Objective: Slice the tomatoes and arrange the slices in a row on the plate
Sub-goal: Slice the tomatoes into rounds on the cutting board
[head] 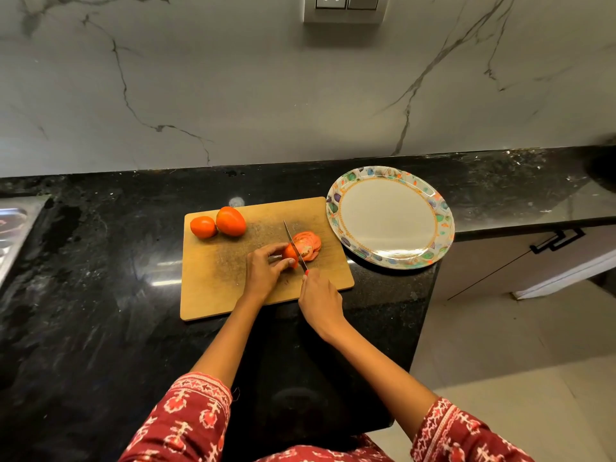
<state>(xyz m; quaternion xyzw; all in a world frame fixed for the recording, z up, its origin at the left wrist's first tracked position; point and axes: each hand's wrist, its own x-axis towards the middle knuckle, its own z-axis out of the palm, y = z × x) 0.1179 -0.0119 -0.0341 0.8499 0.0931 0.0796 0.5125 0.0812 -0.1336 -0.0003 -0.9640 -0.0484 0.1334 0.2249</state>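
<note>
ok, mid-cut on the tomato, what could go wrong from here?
1. The left hand grips the small remaining piece of red tomato right beside the steel knife blade; fingertips could get nicked.
2. The leaning cut red slices may topple or stick to the blade.
3. The floral-rimmed oval plate overhangs the black counter edge and could tip when loaded.

A black speckled stone surface point(100, 261) meets a grey-veined marble wall point(233, 78) behind it, a wall socket point(345, 6) above, a steel sink point(13, 228) at its left, pale floor tiles point(500, 345) to its right.
</note>
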